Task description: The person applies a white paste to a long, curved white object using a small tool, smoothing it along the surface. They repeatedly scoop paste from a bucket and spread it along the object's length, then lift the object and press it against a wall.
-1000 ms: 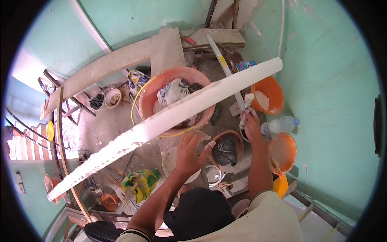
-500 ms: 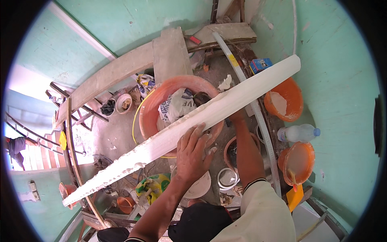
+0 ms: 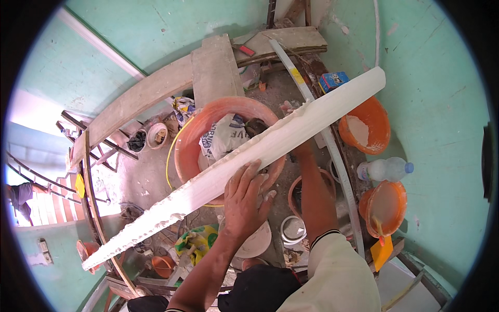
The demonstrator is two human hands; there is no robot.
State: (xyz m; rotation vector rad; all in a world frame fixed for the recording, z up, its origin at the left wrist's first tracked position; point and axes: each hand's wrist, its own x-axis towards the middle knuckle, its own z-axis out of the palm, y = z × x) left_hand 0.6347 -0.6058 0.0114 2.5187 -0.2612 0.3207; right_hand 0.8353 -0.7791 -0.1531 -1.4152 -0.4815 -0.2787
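A long white plaster moulding [image 3: 249, 156] lies slantwise across the view, its lower-left part rough and lumpy along the edges. My left hand [image 3: 244, 195] rests its fingers on the near side of the moulding, thumb apart, with white smears on the fingertips. My right hand [image 3: 302, 148] reaches beneath the moulding, which hides most of it. What look like its fingertips show blurred beyond the far edge, beside a lump of wet plaster [image 3: 301, 110]. Under the moulding stands a large orange tub [image 3: 183, 156] with a printed white sack [image 3: 224, 139] inside.
A metal straightedge [image 3: 340, 171] runs along the right side. Beyond it are an orange bowl of white powder [image 3: 382, 127], a plastic bottle [image 3: 387, 169] and an orange bucket [image 3: 387, 208]. Planks [image 3: 145, 101] form a curved bench at the back. Far left, another person [image 3: 22, 200] is near stairs.
The white lump at the far edge has moved from my right fingers onto the moulding's edge. My left hand has shifted slightly left, and the whole view has moved a little.
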